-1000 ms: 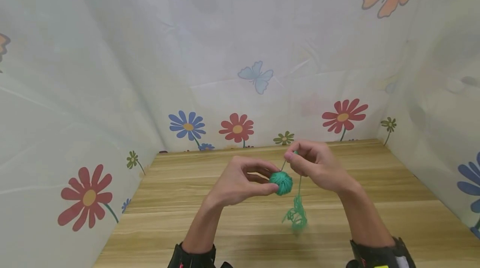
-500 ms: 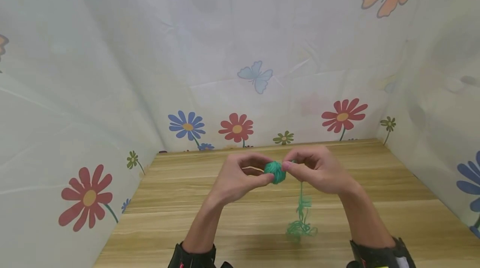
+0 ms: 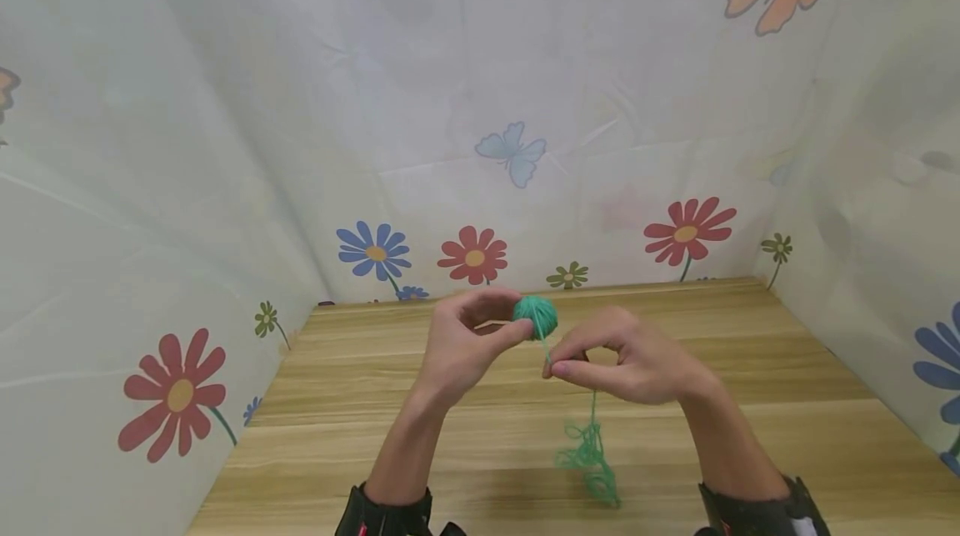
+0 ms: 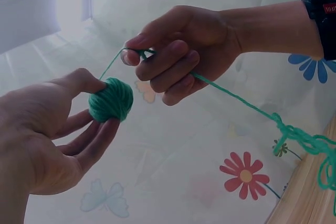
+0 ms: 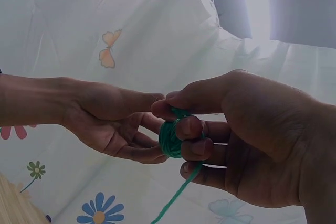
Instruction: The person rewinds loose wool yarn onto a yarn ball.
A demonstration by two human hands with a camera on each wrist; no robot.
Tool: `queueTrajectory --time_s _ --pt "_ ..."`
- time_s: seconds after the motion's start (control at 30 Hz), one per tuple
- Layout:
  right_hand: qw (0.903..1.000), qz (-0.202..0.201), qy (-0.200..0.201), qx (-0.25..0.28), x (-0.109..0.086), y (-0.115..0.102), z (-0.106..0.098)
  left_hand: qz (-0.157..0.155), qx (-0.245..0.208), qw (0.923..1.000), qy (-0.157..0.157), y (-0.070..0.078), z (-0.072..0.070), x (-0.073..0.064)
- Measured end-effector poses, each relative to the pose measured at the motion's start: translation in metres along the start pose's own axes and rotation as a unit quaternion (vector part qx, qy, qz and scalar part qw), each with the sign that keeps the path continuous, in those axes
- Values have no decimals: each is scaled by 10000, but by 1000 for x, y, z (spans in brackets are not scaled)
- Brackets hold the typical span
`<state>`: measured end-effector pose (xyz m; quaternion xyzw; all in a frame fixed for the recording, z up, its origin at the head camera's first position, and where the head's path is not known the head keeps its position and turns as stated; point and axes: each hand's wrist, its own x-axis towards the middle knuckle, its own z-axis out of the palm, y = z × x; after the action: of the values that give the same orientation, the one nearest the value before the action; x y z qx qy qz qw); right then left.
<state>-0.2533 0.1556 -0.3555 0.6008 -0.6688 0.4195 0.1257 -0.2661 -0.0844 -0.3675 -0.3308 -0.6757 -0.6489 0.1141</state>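
Note:
A small ball of green yarn [image 3: 536, 317] is pinched between the thumb and fingers of my left hand [image 3: 467, 348], held above the table. To its right and slightly lower, my right hand [image 3: 630, 359] pinches the strand between thumb and forefinger. In the left wrist view a short taut length runs from the yarn ball [image 4: 111, 99] to the right hand [image 4: 181, 51], then passes through its curled fingers. Below that hand dangles a loose, looped tangle of yarn [image 3: 590, 457]. From the right wrist view, the right fingers partly hide the ball [image 5: 170, 139].
A wood-grain table [image 3: 360, 403] lies under both hands. White curtains [image 3: 420, 86] printed with flowers and butterflies surround it at the back and on both sides.
The right hand has come down and left, passing the ball and bringing the strand across its front. The left hand has shifted up and left with the ball. The hanging tangle swings lower.

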Motion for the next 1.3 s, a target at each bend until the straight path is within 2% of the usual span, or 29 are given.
queueTrajectory --time_s 0.1,0.23,0.47,0.6,0.73,0.9,1.0,1.1,1.3 --pt "9995 -54 -280 128 2 -3 1 -59 -117 9999 56 1 0 0" --pt "9979 63 -599 223 5 -9 1 -31 -374 9993 -65 2 0 -1" --pt "9965 527 -640 115 1 1 2 124 -641 9968 -455 4 1 -3" --pt "9948 912 -429 146 -4 8 1 266 -762 9944 -684 5 1 -4" --pt "9902 1387 -41 137 -6 9 0 336 -760 9923 -920 6 1 -5" --pt "9850 1660 340 320 -6 9 -2 305 -882 9869 -1314 6 1 -6" --pt "9842 1623 477 524 -6 9 -3 343 -949 9817 -1612 5 2 -5" --pt "9854 1409 669 676 -6 9 -4 341 -831 9790 -1833 4 3 -4" --pt "9853 1026 1105 803 -7 5 -8 197 -453 9799 -1933 1 5 -4"
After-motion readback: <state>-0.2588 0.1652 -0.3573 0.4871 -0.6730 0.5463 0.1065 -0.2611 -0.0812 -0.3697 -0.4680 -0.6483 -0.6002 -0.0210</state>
